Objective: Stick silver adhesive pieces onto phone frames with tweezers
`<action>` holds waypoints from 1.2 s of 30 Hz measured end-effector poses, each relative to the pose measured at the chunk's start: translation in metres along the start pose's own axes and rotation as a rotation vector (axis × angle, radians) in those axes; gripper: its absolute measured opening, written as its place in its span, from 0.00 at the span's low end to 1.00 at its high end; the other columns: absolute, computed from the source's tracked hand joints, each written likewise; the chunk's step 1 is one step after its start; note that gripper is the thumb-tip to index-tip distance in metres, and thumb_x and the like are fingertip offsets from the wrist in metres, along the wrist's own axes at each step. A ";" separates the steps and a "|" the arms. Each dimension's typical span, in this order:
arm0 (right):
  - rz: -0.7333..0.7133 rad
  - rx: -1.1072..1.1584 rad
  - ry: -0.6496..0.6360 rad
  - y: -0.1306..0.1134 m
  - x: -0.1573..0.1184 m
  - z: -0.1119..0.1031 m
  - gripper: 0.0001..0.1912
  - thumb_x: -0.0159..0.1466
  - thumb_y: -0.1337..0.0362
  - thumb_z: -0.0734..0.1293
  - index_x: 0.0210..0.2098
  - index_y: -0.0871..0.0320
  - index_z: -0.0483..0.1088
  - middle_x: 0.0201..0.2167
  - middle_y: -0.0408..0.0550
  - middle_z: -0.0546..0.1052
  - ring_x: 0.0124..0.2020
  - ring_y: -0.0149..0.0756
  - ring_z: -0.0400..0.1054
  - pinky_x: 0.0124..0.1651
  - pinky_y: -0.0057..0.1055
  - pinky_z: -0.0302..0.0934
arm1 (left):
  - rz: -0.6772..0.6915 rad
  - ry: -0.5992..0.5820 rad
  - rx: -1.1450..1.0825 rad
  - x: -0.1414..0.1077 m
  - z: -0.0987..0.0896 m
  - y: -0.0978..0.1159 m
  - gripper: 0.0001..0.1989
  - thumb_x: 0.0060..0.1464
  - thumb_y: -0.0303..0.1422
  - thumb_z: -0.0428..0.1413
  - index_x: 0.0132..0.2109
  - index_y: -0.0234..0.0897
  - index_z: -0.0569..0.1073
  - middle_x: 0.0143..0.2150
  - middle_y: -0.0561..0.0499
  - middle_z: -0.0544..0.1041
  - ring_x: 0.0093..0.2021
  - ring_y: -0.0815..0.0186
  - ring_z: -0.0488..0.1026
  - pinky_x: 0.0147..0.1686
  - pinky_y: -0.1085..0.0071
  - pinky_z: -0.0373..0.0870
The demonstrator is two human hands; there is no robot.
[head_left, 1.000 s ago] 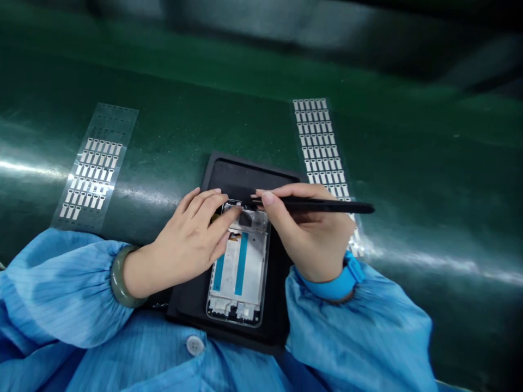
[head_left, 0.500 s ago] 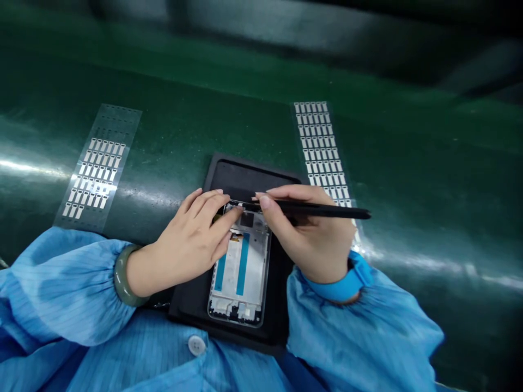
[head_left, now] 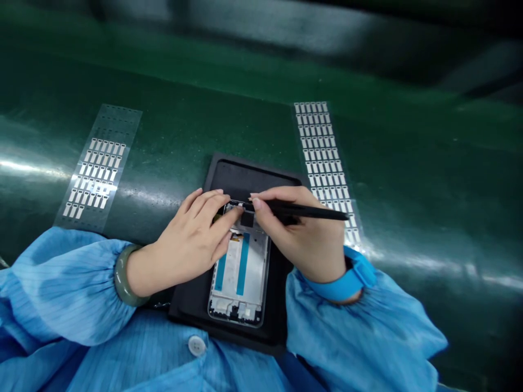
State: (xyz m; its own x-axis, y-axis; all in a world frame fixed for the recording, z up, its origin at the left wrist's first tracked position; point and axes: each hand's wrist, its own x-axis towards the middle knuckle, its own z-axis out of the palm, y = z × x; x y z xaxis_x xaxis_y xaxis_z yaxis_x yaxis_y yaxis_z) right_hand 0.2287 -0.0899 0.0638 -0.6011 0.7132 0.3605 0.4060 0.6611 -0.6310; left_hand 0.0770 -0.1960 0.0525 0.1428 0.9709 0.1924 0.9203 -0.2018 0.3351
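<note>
An opened phone frame (head_left: 255, 272) with two blue strips lies in a black tray (head_left: 278, 310) close to my body. My left hand (head_left: 196, 234) rests over its upper left part, fingers stretched out, with the index fingertip touching the frame near the top edge. Between the thumb and fingers of my right hand (head_left: 302, 228) is a pair of black tweezers (head_left: 310, 210). Their tips point left at the top edge of the phone frame, next to my left fingertip. Whether the tips grip anything is too small to tell.
To the left on the green table (head_left: 183, 130) lies a clear sheet with rows of small pale stickers (head_left: 98, 169). A fuller sheet of similar stickers (head_left: 321, 147) lies to the right, partly behind my right hand.
My right hand has moved slightly left with the tweezers, bringing their tips closer to my left fingertip. My left hand and the phone frame stay in place.
</note>
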 end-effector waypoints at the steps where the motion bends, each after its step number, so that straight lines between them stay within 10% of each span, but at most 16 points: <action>1: -0.009 -0.015 -0.017 -0.002 0.000 0.000 0.03 0.61 0.66 0.65 0.35 0.55 0.70 0.32 0.42 0.76 0.32 0.32 0.72 0.36 0.29 0.68 | -0.002 0.000 -0.003 0.000 0.000 0.000 0.19 0.59 0.31 0.47 0.57 0.31 0.64 0.53 0.38 0.66 0.58 0.53 0.60 0.57 0.51 0.60; 11: 0.165 0.044 0.218 0.008 -0.003 -0.017 0.11 0.66 0.61 0.56 0.35 0.56 0.68 0.33 0.48 0.75 0.33 0.38 0.72 0.35 0.35 0.64 | -0.048 0.026 -0.142 -0.002 0.000 -0.002 0.20 0.57 0.30 0.49 0.56 0.31 0.60 0.55 0.39 0.65 0.59 0.56 0.60 0.59 0.52 0.59; 18: 0.395 -0.602 -0.124 0.019 -0.032 -0.026 0.20 0.63 0.47 0.58 0.35 0.58 0.67 0.14 0.43 0.67 0.14 0.40 0.62 0.18 0.29 0.47 | -0.191 0.158 -0.145 -0.006 0.004 -0.003 0.25 0.54 0.34 0.54 0.55 0.28 0.58 0.61 0.32 0.54 0.65 0.49 0.48 0.59 0.47 0.56; 25: 0.397 -0.471 -0.038 0.039 -0.028 -0.012 0.14 0.62 0.51 0.60 0.33 0.56 0.65 0.19 0.44 0.71 0.18 0.40 0.67 0.20 0.29 0.53 | 0.176 0.098 -0.116 -0.003 -0.004 -0.004 0.13 0.57 0.32 0.52 0.49 0.35 0.68 0.47 0.46 0.74 0.56 0.59 0.65 0.62 0.49 0.51; 30: 0.383 -0.456 -0.016 0.035 -0.023 -0.004 0.14 0.63 0.53 0.60 0.33 0.57 0.66 0.20 0.44 0.72 0.19 0.39 0.68 0.21 0.29 0.53 | 0.638 -0.142 -0.251 -0.016 -0.007 0.015 0.29 0.51 0.51 0.52 0.55 0.40 0.67 0.55 0.46 0.71 0.58 0.56 0.63 0.63 0.49 0.50; 36: 0.329 -0.468 0.099 0.031 -0.020 -0.008 0.13 0.66 0.58 0.58 0.34 0.58 0.68 0.24 0.47 0.75 0.24 0.38 0.71 0.25 0.28 0.55 | 0.516 -0.181 -0.066 -0.017 0.000 0.018 0.21 0.57 0.42 0.50 0.57 0.46 0.65 0.60 0.52 0.67 0.61 0.56 0.60 0.62 0.46 0.46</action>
State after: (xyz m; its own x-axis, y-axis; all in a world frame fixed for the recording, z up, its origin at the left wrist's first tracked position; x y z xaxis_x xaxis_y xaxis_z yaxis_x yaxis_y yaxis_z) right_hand 0.2591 -0.0823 0.0425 -0.3337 0.9020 0.2741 0.8350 0.4177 -0.3581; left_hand 0.0911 -0.2158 0.0554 0.6356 0.7491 0.1870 0.6901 -0.6598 0.2974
